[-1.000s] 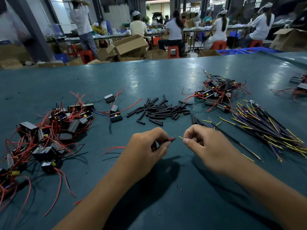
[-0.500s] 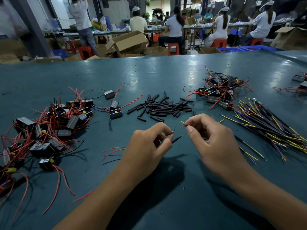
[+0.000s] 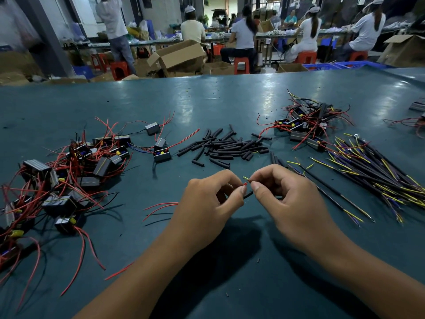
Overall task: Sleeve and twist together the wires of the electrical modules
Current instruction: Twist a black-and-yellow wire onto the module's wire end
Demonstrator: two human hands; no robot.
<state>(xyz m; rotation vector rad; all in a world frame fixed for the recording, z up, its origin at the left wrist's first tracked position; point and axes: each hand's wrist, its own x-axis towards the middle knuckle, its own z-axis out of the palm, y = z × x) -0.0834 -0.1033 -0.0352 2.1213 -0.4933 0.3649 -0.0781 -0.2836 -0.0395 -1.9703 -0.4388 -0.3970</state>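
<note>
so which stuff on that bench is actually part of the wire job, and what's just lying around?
In the job:
- left hand pinching red wire
- right hand pinching yellow wire
- black sleeves
- module pile
- yellow and purple wires

Lying about:
- open cardboard box
- red stools
- blue crate

No text, label or number can be read anywhere. The modules [image 3: 162, 155] and boxes [image 3: 181, 56] show no legible print.
</note>
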